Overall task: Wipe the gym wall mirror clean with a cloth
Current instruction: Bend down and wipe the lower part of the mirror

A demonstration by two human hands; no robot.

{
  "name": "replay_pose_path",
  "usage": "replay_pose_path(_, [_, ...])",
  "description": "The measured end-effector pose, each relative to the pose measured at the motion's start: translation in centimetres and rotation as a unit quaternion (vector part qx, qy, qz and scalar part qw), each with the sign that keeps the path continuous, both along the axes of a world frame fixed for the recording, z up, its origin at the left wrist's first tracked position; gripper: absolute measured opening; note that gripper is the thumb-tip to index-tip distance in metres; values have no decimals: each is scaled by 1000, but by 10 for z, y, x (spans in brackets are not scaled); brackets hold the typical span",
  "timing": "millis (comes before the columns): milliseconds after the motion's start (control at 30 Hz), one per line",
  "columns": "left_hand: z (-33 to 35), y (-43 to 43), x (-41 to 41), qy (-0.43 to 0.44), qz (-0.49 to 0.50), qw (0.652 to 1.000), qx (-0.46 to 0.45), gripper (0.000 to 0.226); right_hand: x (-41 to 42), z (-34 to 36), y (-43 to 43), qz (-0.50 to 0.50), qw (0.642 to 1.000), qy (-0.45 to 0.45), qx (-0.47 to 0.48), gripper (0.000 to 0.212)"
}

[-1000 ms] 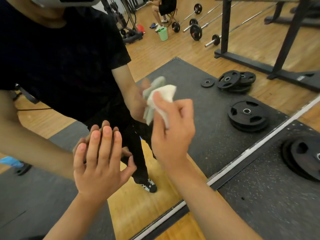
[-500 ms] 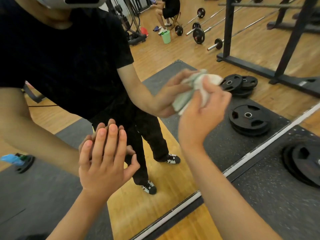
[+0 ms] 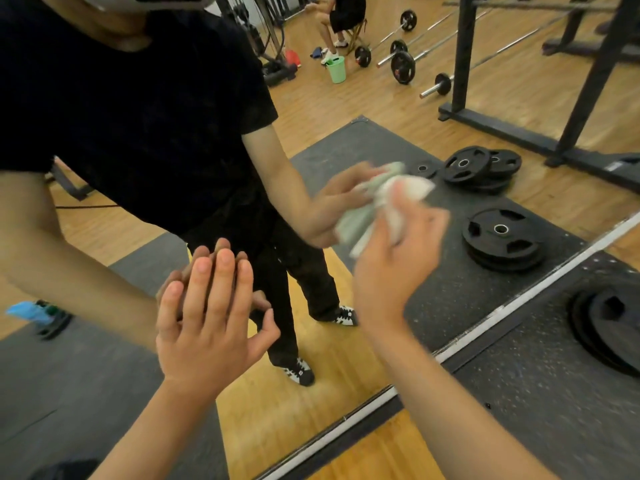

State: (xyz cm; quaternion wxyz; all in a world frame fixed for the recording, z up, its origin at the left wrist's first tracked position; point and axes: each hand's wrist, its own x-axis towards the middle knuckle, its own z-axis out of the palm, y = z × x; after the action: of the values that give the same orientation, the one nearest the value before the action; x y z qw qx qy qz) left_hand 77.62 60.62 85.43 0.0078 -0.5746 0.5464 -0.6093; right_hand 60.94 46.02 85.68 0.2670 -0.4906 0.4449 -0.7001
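While seemingly mid-wipe, pinches the bunched cloth [image 3: 412, 188] against the mirror [image 3: 398, 133] right of centre with right hand [image 3: 394, 258], braces left hand [image 3: 207, 317] flat, fingers straight, lower centre. Next, likely: sweep onto unwiped areas.

Mirror glass [image 3: 363, 109] is smooth and glossy, and throws everything back sharp. The cloth [image 3: 391, 199] at about 2 o'clock is soft fabric, white with pale green, matt and all crumpled. Floor mat [image 3: 540, 393] at 4 o'clock looks like rubber: matt black, grainy, with pale flecks. The weight plate [image 3: 609, 323] on it at 3 o'clock is matt black too, rubber-coated by the look of it. Wood floor [image 3: 374, 455] at 6 o'clock is varnished planks with a bit of sheen. The strip [image 3: 457, 348] along the mirror's bottom edge is pale and scuffed. Reflected around 12 to 1 o'clock: shiny metal barbell [image 3: 428, 92], smooth green plastic bucket [image 3: 336, 70], matt black rack [image 3: 464, 64].
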Motion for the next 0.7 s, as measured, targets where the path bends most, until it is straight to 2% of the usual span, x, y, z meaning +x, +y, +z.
replay_pose_path(33, [0,0,0,0,-1,1000,2,91,3,-9,24,56,992,73,-83,23])
replay_pose_path(67, [1,1,0,3,-3,1000,6,91,3,-25,38,111,974,152,-124,19])
replay_pose_path(100, [1,2,-1,7,-3,1000,8,92,0,-45,42,160,955,221,-117,14])
replay_pose_path(133, [1,3,-1,8,-2,1000,7,92,-9,-59,44,185,946,259,-57,12])
replay_pose_path(167, [1,3,-1,7,1,1000,7,93,-18,-78,41,203,944,258,22,17])
replay_pose_path(200, [1,3,0,4,3,1000,6,93,-26,-91,36,190,950,236,71,25])
replay_pose_path(267, [2,2,0,0,6,1000,5,95,-37,-110,9,49,973,101,200,30])
replay_pose_path(333, [2,2,-1,2,6,1000,7,96,-33,-101,-23,-68,940,-38,333,22])
replay_pose_path(367, [1,3,0,-1,8,1000,7,96,-25,-89,-33,-85,927,-107,349,25])
replay_pose_path(433, [1,2,1,-8,10,1000,6,98,-4,-57,-30,-72,939,-150,301,26])
replay_pose_path(467, [1,2,0,-7,9,1000,4,99,4,-37,-15,-59,956,-137,253,26])
replay_pose_path(533, [1,2,1,-5,4,1000,0,101,15,-19,18,-10,987,-92,130,27])
replay_pose_path(633, [1,3,-1,-3,-4,1000,5,102,7,-36,35,59,998,8,-20,34])
replay_pose_path(667, [1,3,-1,0,-7,1000,7,102,1,-46,31,65,996,37,-44,36])
replay_pose_path(700, [1,3,-1,1,-8,1000,6,101,-5,-60,22,62,997,40,-27,36])
